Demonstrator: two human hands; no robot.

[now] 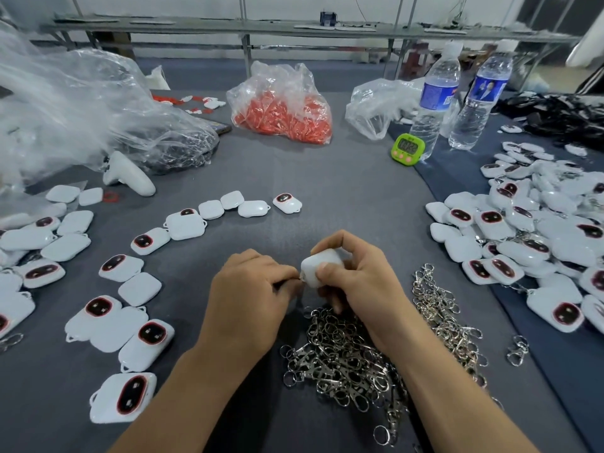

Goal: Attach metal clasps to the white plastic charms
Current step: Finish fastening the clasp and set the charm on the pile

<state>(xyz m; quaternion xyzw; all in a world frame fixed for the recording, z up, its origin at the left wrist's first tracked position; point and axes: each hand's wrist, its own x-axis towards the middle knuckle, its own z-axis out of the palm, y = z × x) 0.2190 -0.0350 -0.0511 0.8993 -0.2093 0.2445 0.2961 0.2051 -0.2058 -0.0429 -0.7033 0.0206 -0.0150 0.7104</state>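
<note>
Evidently sorted by stage, bare white rounded-square plastic charms (140, 289) lay scattered toward the grey table's (327, 191) left edge, within easy reach. Near the middle of the front edge, the left hand (248, 289) curled knuckles-up, fingertips pinching a small silver clasp ring (296, 280), mostly hidden, against the held white charm (322, 266). The right hand (356, 282) gripped that charm, thumb on top, steadying it just above the heaped silver metal clasps (353, 361). Apparently finished charms (523, 230) were piled at the right edge.

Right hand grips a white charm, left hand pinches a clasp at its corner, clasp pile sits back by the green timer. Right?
Wrong spot: head view shows the clasp pile under the right hand, far from the green timer. White charm grip and left hand pinching a clasp: correct.
</note>
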